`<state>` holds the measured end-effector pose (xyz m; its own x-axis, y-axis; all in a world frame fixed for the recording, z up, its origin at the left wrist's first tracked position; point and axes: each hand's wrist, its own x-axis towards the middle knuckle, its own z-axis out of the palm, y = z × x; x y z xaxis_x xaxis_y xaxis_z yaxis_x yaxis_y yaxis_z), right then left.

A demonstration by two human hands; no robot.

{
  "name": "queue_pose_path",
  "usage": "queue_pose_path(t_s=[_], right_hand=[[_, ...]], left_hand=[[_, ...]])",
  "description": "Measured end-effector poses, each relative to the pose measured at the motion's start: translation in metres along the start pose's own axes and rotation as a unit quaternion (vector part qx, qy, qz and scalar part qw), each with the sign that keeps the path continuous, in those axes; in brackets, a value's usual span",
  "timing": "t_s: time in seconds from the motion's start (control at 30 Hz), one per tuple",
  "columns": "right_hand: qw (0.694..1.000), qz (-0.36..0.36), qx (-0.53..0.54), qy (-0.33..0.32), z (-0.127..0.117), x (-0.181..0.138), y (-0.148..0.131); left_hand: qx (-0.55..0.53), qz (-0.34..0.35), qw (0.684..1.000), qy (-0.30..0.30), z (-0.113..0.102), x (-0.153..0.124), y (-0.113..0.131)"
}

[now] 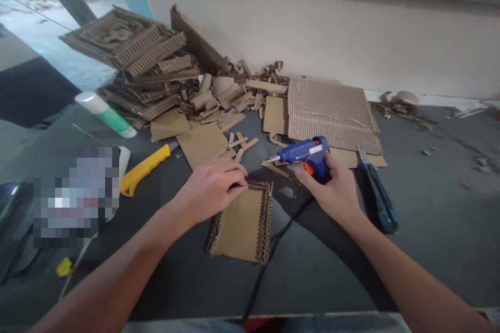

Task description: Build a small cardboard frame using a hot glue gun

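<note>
A small cardboard tray [240,229] with raised corrugated strips along its edges lies on the dark table in front of me. My left hand [219,187] is at its far left corner, fingers curled and thumb drawn in, closed on the edge there; the fingers hide that corner. To the right, my right hand [336,187] grips the handle of a blue glue gun [299,151] with an orange trigger. Its metal nozzle points left, above a few thin cardboard strips [275,169]. A black cord [269,247] runs past the tray's right side toward the front edge.
A yellow cutter [146,169] lies to the left, a blue-black cutter [377,192] to the right. Behind are a glue stick tube [105,114], stacked cardboard frames [144,62], scraps [222,93] and a corrugated sheet [332,112]. A blurred-out device [78,197] stands at left.
</note>
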<state>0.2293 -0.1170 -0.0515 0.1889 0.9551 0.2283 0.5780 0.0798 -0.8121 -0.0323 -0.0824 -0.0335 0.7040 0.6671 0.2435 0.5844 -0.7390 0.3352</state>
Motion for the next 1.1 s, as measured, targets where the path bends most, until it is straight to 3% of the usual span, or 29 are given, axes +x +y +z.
queue_pose_path(t_s=[0.2,0.53,0.7,0.87,1.1], right_hand=[[1.000,0.004,-0.010,0.002,0.000,-0.001,-0.001],[1.000,0.006,-0.010,-0.002,0.002,0.001,0.002],[1.000,0.014,-0.001,-0.003,0.003,0.000,0.002],[1.000,0.024,0.004,-0.003,0.002,0.000,0.000],[1.000,0.019,-0.007,-0.001,0.000,0.000,-0.002]], left_hand=[[-0.019,-0.021,1.000,0.005,0.001,0.000,-0.001],[0.078,0.034,0.996,-0.024,0.000,-0.002,0.003],[0.081,0.030,0.996,-0.015,-0.001,-0.003,0.006],[0.071,-0.017,0.997,-0.007,-0.002,-0.002,0.010],[0.057,0.031,0.997,0.049,0.012,0.003,0.009]])
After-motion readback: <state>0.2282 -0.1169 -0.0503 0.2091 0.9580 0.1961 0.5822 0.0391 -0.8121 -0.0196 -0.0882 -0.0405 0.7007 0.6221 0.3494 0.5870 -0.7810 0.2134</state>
